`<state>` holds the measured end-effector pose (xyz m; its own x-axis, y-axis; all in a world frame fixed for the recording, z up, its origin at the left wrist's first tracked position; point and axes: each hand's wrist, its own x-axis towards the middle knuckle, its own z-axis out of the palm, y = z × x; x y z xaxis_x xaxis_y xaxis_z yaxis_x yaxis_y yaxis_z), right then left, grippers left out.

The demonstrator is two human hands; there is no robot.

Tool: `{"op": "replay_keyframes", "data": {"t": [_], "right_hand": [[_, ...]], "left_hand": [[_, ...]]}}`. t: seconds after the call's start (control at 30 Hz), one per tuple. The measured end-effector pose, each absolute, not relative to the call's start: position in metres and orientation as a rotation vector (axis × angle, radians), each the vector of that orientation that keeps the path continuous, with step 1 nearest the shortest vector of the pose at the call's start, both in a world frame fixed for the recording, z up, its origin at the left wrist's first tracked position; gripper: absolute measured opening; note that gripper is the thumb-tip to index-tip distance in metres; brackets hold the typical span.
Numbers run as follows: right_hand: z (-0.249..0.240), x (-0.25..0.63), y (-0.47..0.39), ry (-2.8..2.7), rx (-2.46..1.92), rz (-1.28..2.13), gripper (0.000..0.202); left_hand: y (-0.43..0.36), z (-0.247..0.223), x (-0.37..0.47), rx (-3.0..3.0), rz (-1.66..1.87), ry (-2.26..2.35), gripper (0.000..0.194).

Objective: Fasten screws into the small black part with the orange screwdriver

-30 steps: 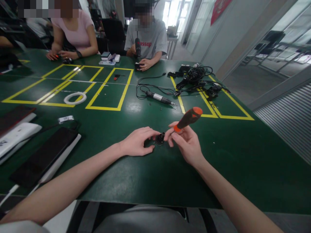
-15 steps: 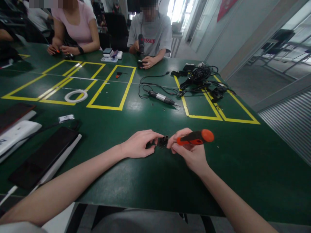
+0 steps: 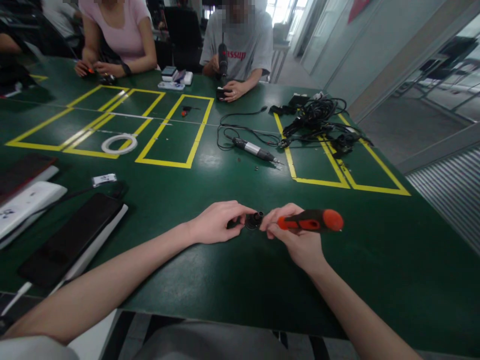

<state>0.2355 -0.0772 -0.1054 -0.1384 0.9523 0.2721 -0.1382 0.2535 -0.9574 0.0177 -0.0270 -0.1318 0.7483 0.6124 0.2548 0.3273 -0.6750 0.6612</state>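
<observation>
A small dark round part [image 3: 255, 219] sits near the middle of the green table [image 3: 195, 285], between both hands. The left hand [image 3: 217, 222] curls narrowly at its left edge; whether it grips, I cannot tell. The right hand [image 3: 300, 242] holds an orange-and-black screwdriver [image 3: 311, 220], handle pointing right. Farther off lies a slim corded tool [image 3: 254, 149].

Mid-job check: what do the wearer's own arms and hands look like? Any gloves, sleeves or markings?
The left hand and right hand are bare: no gloves or rings show. The left forearm and right forearm are uncovered, with no watch, cable or marking visible. Pale grey cloth shows beside the left forearm; whether it is a sleeve, I cannot tell.
</observation>
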Motion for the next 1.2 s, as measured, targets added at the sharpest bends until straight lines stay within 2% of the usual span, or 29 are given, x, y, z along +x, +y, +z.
{"op": "replay_keyframes", "data": {"t": [0.13,0.33,0.53,0.8,1.2], "right_hand": [[-0.1037,0.2373,-0.0747,-1.393,-0.877,1.131,0.015],[-0.1023,0.2351,-0.0748,-1.343,-0.846,1.211,0.023],[-0.0992,0.2348,-0.0736,-1.378,-0.902,1.061,0.027],[-0.1038,0.233,-0.0737,-1.324,-0.788,1.191,0.02],[-0.1067,0.2336,-0.0758,-1.353,-0.798,1.148,0.018]], "left_hand": [[-0.0264,-0.1326,0.0173,2.367,0.639,0.679,0.043],[-0.0243,-0.1326,0.0179,2.392,0.628,0.683,0.044],[-0.023,-0.1326,0.0185,2.393,0.633,0.684,0.043],[-0.0233,-0.1336,0.0177,2.38,0.619,0.699,0.041],[-0.0243,-0.1312,0.0176,2.384,0.609,0.696,0.037]]}}
